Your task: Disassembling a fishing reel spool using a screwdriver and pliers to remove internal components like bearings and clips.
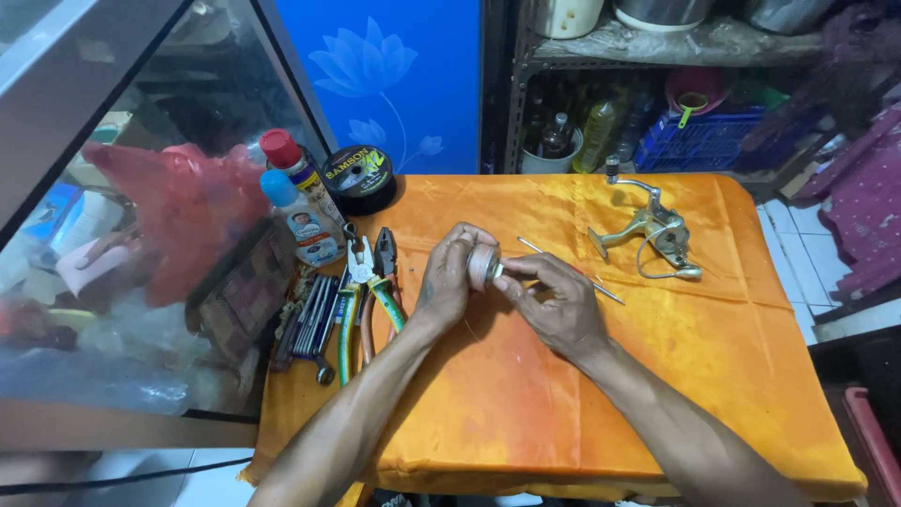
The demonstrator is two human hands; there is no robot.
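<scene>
Head view, left hand (447, 278) gripping pale spool (482, 266), right hand (556, 302) fingers pinching its rim

Left hand (449, 274) curled, fingers gripping; right hand (554, 300) pinching, fingertips meeting left; forearms converging.

The left hand (449, 278) covers most of the small pinkish spool (482, 266); only its right face shows. Whether line runs from it is too fine to tell. The thin metal rod (569, 270) passes behind the right hand (556, 302), its middle hidden. Both forearms leave the near edge. On the far shelf, pots (657, 13) are cut off at the top. The red bin (873, 441) is cropped at right.
</scene>
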